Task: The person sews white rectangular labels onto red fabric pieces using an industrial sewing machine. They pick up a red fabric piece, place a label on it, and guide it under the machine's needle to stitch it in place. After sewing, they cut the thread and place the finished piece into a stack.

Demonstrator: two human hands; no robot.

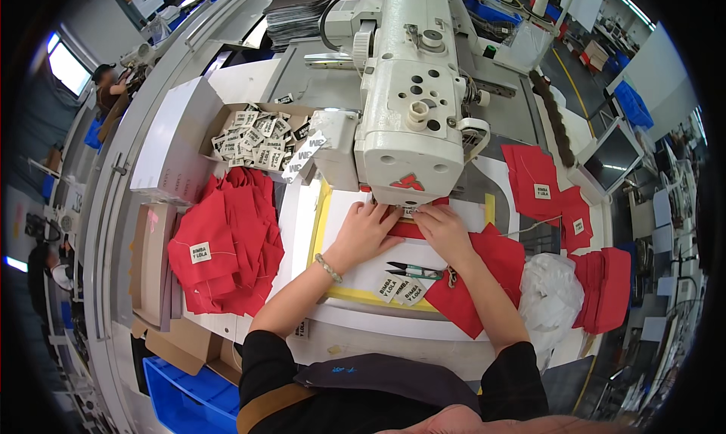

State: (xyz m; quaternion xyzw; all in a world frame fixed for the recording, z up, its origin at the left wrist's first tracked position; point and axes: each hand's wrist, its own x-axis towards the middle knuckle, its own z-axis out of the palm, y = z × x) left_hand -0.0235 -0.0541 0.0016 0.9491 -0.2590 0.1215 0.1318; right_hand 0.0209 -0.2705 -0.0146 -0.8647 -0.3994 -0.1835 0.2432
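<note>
Under the head of a white sewing machine [408, 150], a small white label [409, 212] lies on a strip of red fabric [411, 230]. My left hand [365, 231] holds the label's left side with bent fingertips, its thumb pointing right. From the other side my right hand [445, 228] pinches down at the label's right edge. The machine head hides part of the fingertips and the label. Below my hands rest black-handled thread snips [416, 270] and several loose white labels [401, 290]. A larger red fabric piece [473, 290] lies under my right forearm.
At left, a box of labels [261, 139] stands behind a heap of red pieces [231, 245], near an open cardboard box [153, 264]. Right of me are labelled red pieces [533, 180], a crumpled plastic bag [550, 294] and folded red fabric [609, 290]. A blue crate [189, 396] sits lower left.
</note>
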